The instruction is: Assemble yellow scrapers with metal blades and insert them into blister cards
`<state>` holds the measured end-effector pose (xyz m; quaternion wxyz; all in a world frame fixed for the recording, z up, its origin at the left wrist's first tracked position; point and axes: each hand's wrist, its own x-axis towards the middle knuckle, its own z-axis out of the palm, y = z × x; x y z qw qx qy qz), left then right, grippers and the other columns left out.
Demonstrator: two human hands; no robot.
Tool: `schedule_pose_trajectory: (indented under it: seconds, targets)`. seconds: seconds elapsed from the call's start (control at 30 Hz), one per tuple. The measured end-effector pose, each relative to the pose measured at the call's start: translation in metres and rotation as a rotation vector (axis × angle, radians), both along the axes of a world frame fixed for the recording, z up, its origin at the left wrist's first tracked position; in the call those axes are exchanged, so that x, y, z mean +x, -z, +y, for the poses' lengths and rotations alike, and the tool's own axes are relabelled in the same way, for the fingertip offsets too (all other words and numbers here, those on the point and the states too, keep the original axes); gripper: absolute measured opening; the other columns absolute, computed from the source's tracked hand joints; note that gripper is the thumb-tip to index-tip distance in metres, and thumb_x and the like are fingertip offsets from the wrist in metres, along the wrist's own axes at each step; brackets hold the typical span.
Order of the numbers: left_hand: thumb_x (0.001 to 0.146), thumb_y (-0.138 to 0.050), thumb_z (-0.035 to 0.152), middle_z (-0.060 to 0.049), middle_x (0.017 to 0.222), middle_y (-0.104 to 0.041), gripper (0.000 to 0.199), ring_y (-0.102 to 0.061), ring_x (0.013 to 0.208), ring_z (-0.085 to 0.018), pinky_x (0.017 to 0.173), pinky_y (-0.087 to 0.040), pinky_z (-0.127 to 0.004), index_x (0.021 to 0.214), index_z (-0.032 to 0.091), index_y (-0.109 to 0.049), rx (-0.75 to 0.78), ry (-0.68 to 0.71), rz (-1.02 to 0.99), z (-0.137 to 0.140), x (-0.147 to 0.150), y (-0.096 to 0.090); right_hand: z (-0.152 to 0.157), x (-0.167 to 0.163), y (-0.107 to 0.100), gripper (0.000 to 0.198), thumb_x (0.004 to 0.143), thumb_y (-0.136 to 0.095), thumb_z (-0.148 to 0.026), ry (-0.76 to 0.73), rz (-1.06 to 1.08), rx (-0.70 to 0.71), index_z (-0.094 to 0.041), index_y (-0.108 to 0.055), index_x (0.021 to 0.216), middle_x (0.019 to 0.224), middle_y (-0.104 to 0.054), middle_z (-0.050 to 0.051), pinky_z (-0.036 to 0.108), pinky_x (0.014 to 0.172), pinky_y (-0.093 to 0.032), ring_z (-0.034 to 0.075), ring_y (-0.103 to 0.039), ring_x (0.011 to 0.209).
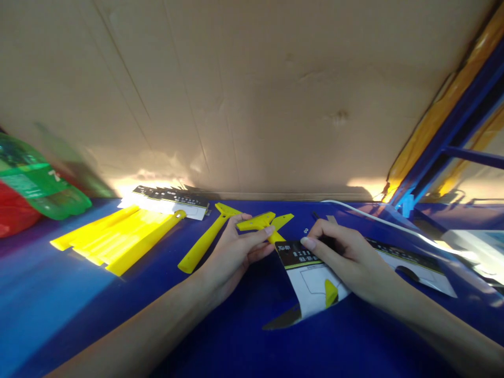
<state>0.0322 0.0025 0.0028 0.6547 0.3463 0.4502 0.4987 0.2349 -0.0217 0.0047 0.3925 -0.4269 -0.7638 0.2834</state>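
Note:
My left hand (pixel 236 244) pinches a yellow scraper (pixel 255 222) near its wide head. The scraper's handle runs to the right behind a printed black-and-white card (pixel 315 281). A yellow tip shows low on that card; I cannot tell whether it is the handle end or print. My right hand (pixel 350 252) grips the card's upper edge between thumb and fingers. A second yellow scraper (pixel 202 244) lies on the blue table just left of my left hand. Beside the held head is another flat yellow piece (pixel 284 222), partly hidden. Another printed card (pixel 419 266) lies past my right wrist.
Several yellow scrapers (pixel 124 236) lie side by side at left, their heads under fanned printed cards (pixel 169 202). A green bottle (pixel 43 184) and a red object (pixel 16 210) stand far left. Behind is a cardboard wall (pixel 236 105). A white cable (pixel 386 218) runs right.

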Motion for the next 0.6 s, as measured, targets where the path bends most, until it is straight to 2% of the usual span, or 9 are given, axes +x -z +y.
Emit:
schedule_pose_trajectory:
  seconds: [0.17, 0.23, 0.4, 0.5, 0.6]
  targets:
    - [0.086, -0.075, 0.004, -0.004, 0.088, -0.078, 0.047, -0.076, 0.066, -0.015, 0.063, -0.062, -0.022, 0.110, 0.025, -0.039, -0.003, -0.020, -0.023, 0.000, -0.001, 0.001, 0.000, 0.005, -0.001, 0.029, 0.099, -0.061, -0.035, 0.152, 0.035, 0.137, -0.023, -0.058, 0.072, 0.065, -0.055, -0.004, 0.025, 0.053, -0.038, 0.013, -0.049, 0.059]
    - [0.087, -0.075, 0.007, -0.004, 0.088, -0.078, 0.045, -0.076, 0.065, -0.015, 0.060, -0.061, -0.021, 0.106, 0.025, -0.039, -0.001, 0.019, -0.037, -0.002, -0.002, 0.001, 0.000, 0.006, -0.001, 0.028, 0.098, -0.062, -0.034, 0.186, 0.034, 0.195, -0.023, -0.059, 0.073, 0.063, -0.056, -0.004, 0.026, 0.053, -0.038, 0.013, -0.050, 0.057]
    - [0.090, -0.076, 0.038, 0.001, 0.077, -0.075, 0.037, -0.073, 0.064, -0.016, 0.062, -0.058, -0.024, 0.101, 0.026, -0.043, 0.070, 0.195, -0.057, -0.006, 0.000, 0.002, -0.003, 0.005, 0.004, 0.023, 0.094, -0.067, -0.032, 0.242, 0.022, 0.261, -0.024, -0.062, 0.073, 0.063, -0.059, -0.003, 0.026, 0.050, -0.039, 0.014, -0.053, 0.055]
    - [0.085, -0.077, 0.055, 0.002, 0.077, -0.073, 0.046, -0.072, 0.070, -0.015, 0.069, -0.055, -0.024, 0.104, 0.026, -0.046, 0.151, 0.259, -0.114, -0.008, 0.000, 0.003, -0.004, 0.003, 0.006, 0.026, 0.093, -0.069, -0.033, 0.270, -0.002, 0.291, -0.024, -0.061, 0.071, 0.061, -0.059, -0.003, 0.027, 0.050, -0.040, 0.014, -0.053, 0.054]
    - [0.071, -0.092, 0.044, 0.001, 0.089, -0.075, 0.063, -0.072, 0.078, -0.015, 0.074, -0.055, -0.026, 0.111, 0.027, -0.046, 0.197, 0.344, -0.135, -0.010, 0.000, 0.003, -0.002, 0.002, 0.006, 0.027, 0.093, -0.069, -0.037, 0.361, -0.027, 0.369, -0.024, -0.059, 0.071, 0.060, -0.057, -0.003, 0.029, 0.050, -0.039, 0.014, -0.051, 0.052]
